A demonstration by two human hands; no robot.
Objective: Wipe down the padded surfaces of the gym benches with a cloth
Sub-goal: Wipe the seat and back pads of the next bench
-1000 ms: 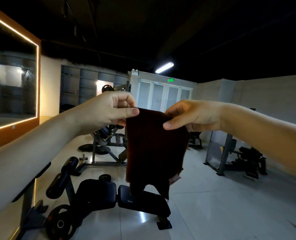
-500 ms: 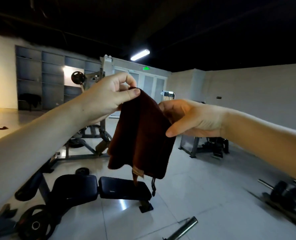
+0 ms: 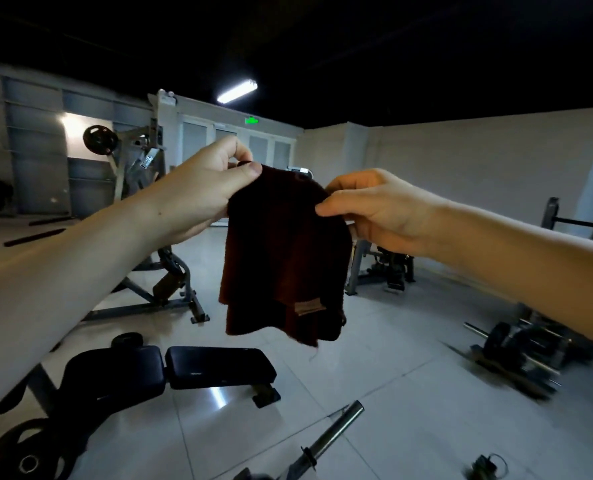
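In a dim gym, over a pale tiled floor (image 3: 374, 386), a dark red-brown cloth (image 3: 281, 258) hangs in the air between two bare hands. The left hand (image 3: 198, 195) pinches one top corner, and its fingers (image 3: 250, 172) are curled with the thumb pressed on the fabric. The right hand (image 3: 381, 213) pinches the other top edge between thumb and curled fingers (image 3: 352, 181). How far these fingers reach behind the cloth is hidden.

The cloth looks soft and napped like a towel. It is folded over itself with uneven lower edges, a small tan tag (image 3: 308, 306) and a loose thread at the bottom. Its colour is nearly lost in shadow.

The bench (image 3: 218, 365) sits low on the floor below the cloth, well apart from it. It has two black padded sections with rounded corners and a slight sheen. Its left end is hidden behind the left forearm.

A round black plate (image 3: 28, 459) is cut off at the lower left corner. A steel bar (image 3: 333, 434) lies on the tiles at the bottom edge, its lower end out of view. At right a heap of dark weights (image 3: 516, 344) is blurred and hard to make out. Behind the left hand stands a grey metal machine (image 3: 139, 161), partly covered. A tube light (image 3: 236, 91) glows on the black ceiling.
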